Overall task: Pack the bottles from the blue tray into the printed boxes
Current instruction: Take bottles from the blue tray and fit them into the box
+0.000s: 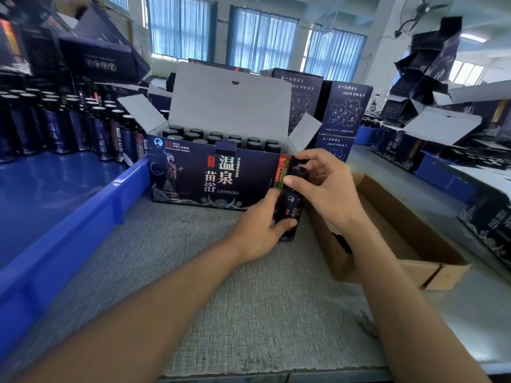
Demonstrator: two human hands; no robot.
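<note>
I've one cam, head-worn, facing fwd & down, close to the printed box (pixel 215 175), blue tray (pixel 130 186) at its left.

Bright daylight thru curtained windows (pixel 262 42) at back; soft shadows on worktop (pixel 221 272). Wide-angle bend at edges, corners blurry; sheen on blue tray (pixel 55 183), maybe slight overexposure.

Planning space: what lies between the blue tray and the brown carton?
Head view: the printed box and, by the carton, a bottle held by the left hand low, the right hand at its cap.
</note>
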